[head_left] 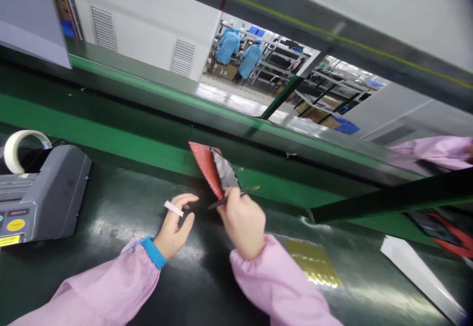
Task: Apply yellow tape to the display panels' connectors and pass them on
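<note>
Three things were gripped together in the right hand (pixel 244 221): a red wrap (pixel 207 167), a flat grey-and-black piece (pixel 224 167) and a thin dark tool (pixel 218 203). The wrap and the piece were held tilted, face against face, above the middle of the dark table (pixel 125 205); whether the piece was enclosed by the wrap could not be told. The tool was pinched crosswise, with one end pointed toward the left hand (pixel 176 228). That hand was held apart with fingers loosely curled and nothing clasped; a white strip (pixel 173 209) was seen across its fingers, and its wrist was circled by a blue band (pixel 154 252). A grey tape dispenser (pixel 61 198) was placed at the left; a yellowish sheet (pixel 313 261) was laid beyond the right forearm.
</note>
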The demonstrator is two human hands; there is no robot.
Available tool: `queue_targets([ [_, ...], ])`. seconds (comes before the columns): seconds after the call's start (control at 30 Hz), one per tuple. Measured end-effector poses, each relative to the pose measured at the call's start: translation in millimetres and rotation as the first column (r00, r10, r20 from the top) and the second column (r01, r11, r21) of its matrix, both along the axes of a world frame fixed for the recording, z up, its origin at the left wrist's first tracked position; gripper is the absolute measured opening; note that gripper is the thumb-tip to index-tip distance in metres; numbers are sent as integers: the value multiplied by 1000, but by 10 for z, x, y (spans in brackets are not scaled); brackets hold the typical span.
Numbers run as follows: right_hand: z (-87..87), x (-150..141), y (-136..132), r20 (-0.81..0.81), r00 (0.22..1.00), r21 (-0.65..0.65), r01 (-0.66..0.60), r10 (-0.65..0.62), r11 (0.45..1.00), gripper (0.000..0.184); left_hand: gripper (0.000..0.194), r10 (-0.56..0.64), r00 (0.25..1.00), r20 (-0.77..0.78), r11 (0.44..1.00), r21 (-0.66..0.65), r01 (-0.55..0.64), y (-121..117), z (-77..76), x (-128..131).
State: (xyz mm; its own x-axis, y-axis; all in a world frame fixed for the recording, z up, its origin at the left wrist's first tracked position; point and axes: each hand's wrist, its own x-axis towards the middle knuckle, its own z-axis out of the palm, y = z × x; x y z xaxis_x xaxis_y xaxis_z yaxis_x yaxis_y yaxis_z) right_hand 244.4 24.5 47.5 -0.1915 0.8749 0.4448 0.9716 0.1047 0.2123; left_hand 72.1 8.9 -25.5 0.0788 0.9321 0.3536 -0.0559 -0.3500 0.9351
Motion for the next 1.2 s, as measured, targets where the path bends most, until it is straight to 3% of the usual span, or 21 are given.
queue_targets([
  [0.07,-80,-358,-276,17,996,-21,-85,85,996,9,23,162,986,-36,974,165,-154,-30,-24,-78],
  [0.13,-143,-578,-478,-74,977,-60,-205,201,977,16,19,252,966,-58,927,302,-224,-57,-30,-176],
  [0.23,-159,-586,-627,-343,906,-144,-313,250,939,27,19,290,951,-109,877,428,-219,-75,16,-353],
  [0.3,-132,-420,-669,-553,801,-153,-367,228,918,27,20,275,947,-167,873,456,-173,-70,77,-472],
  [0.37,-116,-202,-706,-786,581,-102,-458,211,883,26,20,230,944,-238,885,455,-101,-58,142,-565],
  [0.43,-144,-2,-746,-963,239,-28,-542,122,840,30,23,166,938,-305,900,435,-17,-51,198,-613],
  [0.5,-220,141,-777,-993,-108,16,-560,-54,829,37,26,85,924,-372,906,415,84,-59,235,-615],
  [0.53,-272,189,-784,-961,-241,17,-538,-134,843,41,29,42,910,-413,902,407,142,-68,247,-603],
  [0.57,-326,223,-785,-919,-341,3,-508,-197,861,42,32,1,889,-458,896,395,202,-80,255,-586],
  [0.63,-427,257,-775,-848,-449,-58,-451,-282,891,37,39,-73,826,-559,881,352,316,-106,264,-552],
  [0.73,-518,258,-763,-803,-477,-110,-470,-357,876,28,44,-164,722,-673,866,251,432,-129,273,-522],
  [0.93,-521,252,-794,-816,-395,-192,-505,-422,842,18,43,-321,600,-733,837,77,541,-83,305,-521],
  [1.07,-527,301,-829,-758,-413,-243,-540,-505,806,15,48,-333,547,-768,815,57,576,-41,302,-521],
  [1.2,-520,350,-892,-783,-391,-248,-517,-483,819,15,35,-282,549,-787,814,106,571,-11,310,-496],
])
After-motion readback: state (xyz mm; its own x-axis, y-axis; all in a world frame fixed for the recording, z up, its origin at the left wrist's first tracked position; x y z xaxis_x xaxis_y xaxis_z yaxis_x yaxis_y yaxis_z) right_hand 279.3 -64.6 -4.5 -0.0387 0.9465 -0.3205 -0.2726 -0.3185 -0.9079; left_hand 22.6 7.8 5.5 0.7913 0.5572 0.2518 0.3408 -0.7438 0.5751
